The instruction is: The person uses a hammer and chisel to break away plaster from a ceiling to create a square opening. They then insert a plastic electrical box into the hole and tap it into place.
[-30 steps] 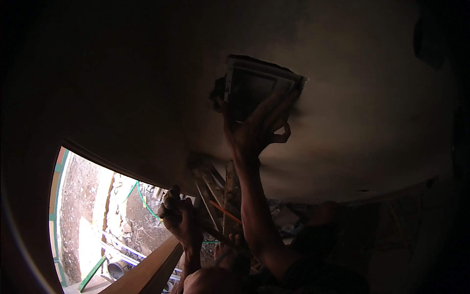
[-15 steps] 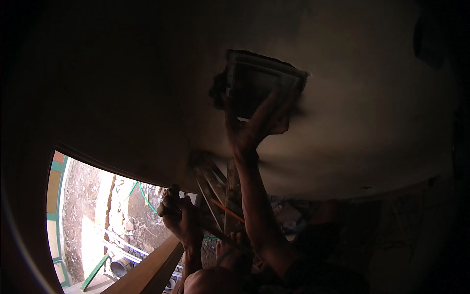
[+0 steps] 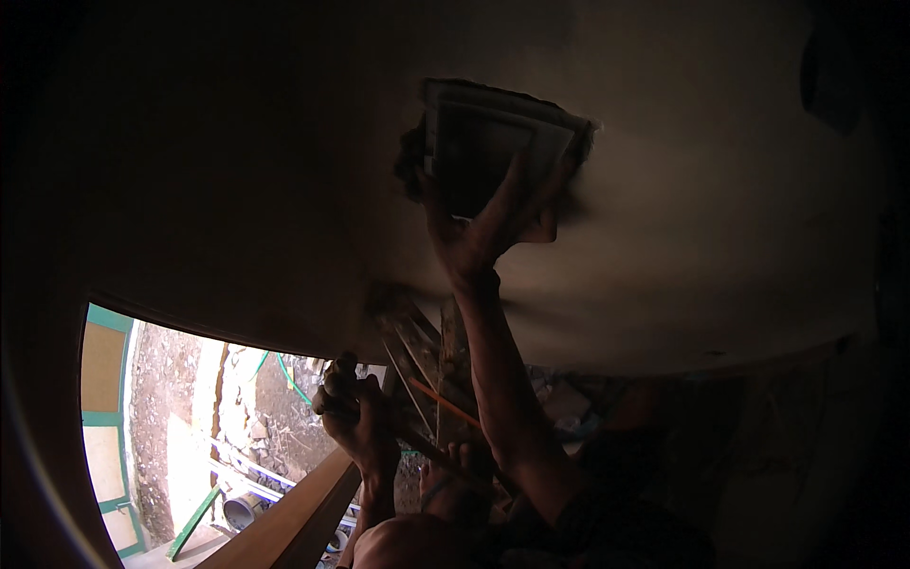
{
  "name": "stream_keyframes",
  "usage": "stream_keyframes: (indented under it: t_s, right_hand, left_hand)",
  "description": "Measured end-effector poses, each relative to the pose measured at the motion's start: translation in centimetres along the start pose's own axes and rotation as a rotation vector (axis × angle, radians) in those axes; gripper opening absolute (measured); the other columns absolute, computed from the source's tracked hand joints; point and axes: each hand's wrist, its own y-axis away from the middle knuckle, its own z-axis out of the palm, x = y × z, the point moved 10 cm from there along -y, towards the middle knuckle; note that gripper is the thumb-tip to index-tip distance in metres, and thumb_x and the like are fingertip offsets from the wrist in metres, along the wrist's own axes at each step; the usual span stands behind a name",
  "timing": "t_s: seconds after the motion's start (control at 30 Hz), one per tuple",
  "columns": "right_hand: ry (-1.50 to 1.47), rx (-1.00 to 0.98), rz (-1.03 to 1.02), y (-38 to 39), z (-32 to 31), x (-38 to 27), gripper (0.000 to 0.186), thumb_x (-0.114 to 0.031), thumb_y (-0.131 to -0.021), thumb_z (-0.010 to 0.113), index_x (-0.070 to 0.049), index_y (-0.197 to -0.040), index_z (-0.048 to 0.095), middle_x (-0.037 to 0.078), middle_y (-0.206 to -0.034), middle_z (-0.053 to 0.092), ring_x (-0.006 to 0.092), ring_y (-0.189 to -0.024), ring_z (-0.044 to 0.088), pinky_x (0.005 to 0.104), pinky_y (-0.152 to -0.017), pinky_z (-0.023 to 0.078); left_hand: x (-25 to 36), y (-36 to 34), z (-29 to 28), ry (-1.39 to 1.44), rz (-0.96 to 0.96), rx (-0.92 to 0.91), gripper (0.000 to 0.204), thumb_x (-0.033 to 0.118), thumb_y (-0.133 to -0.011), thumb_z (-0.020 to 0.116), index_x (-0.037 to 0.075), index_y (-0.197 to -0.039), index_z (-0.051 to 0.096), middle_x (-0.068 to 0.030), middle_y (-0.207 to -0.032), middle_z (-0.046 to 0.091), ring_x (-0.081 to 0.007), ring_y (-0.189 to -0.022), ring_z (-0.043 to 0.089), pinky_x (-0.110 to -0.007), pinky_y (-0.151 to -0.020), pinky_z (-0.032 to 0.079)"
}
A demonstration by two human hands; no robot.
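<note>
A square, shallow box (image 3: 474, 114), grey and frame-like, sits at a rough-edged dark hole in the plastered wall. My right hand (image 3: 479, 223) reaches up to its lower part, thumb on the left side and fingers spread across the right, gripping it. Deep shadow hides the fingertips. Lower left, my left hand (image 3: 365, 427) is closed around what looks like a hammer (image 3: 338, 384). Its dark, knobbed head stands above the fist, and a handle seems to slant down to the right.
A bright doorway or opening at left shows rubble ground, a green hose (image 3: 294, 379), pale pipes and a grey bucket (image 3: 244, 510). A wooden beam (image 3: 284, 522) slants up beside my left arm. Planks and an orange strip (image 3: 444, 402) lie below the wall, near bare feet.
My view has shifted slightly, so the box and right hand appear a little higher and further left. Both hands keep their holds.
</note>
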Motion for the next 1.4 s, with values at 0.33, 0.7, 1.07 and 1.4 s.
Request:
stream_keyframes:
  t_s: [0.33, 0.7, 1.07, 1.4]
  right_hand:
    - [0.048, -0.025, 0.034, -0.4, 0.4, -0.3, 0.104, -0.058, -0.074, 0.075, -0.004, -0.149, 0.027, 0.032, -0.154, 0.014, 0.0449, -0.140, 0.019, 0.0475, -0.103, 0.024]
    - [0.175, -0.063, -0.015, -0.7, -0.1, -0.3, 0.105, -0.060, -0.073, 0.076, -0.005, -0.149, 0.028, 0.033, -0.153, 0.012, 0.0433, -0.137, 0.024, 0.0482, -0.099, 0.024]
    - [-0.098, -0.148, 0.030, -1.6, 0.9, 0.1, 0.095, -0.050, -0.086, 0.065, -0.001, -0.152, 0.016, 0.036, -0.154, 0.004, 0.0456, -0.140, 0.016, 0.0490, -0.106, 0.018]
    - [0.134, -0.512, -0.083, -1.3, 0.2, -0.1, 0.092, -0.021, -0.088, 0.063, 0.006, -0.151, 0.002, 0.035, -0.156, -0.001, 0.0361, -0.110, 0.038, 0.0467, -0.100, 0.026]
  left_hand:
    - [0.2, 0.0, -0.5, -0.032, 0.062, 0.000, 0.028, 0.003, -0.092, 0.053, 0.000, -0.119, 0.057, -0.0034, -0.092, 0.060, -0.0037, -0.056, 0.047, -0.020, -0.048, 0.038]
    - [-2.1, -0.8, -1.8, -0.019, 0.124, 0.004, 0.029, 0.003, -0.091, 0.055, 0.000, -0.119, 0.057, -0.0034, -0.094, 0.059, -0.0035, -0.057, 0.047, -0.019, -0.048, 0.040]
    - [0.1, -4.9, 6.7, 0.329, 0.015, -0.201, 0.030, -0.002, -0.085, 0.067, 0.006, -0.106, 0.048, -0.0004, -0.087, 0.055, -0.0043, -0.072, 0.052, -0.019, -0.062, 0.044]
    - [3.7, -10.7, 15.2, -0.093, 0.539, -0.151, 0.039, 0.014, -0.079, 0.080, 0.002, -0.111, 0.061, -0.0082, -0.095, 0.060, -0.0148, -0.084, 0.058, -0.032, -0.072, 0.049]
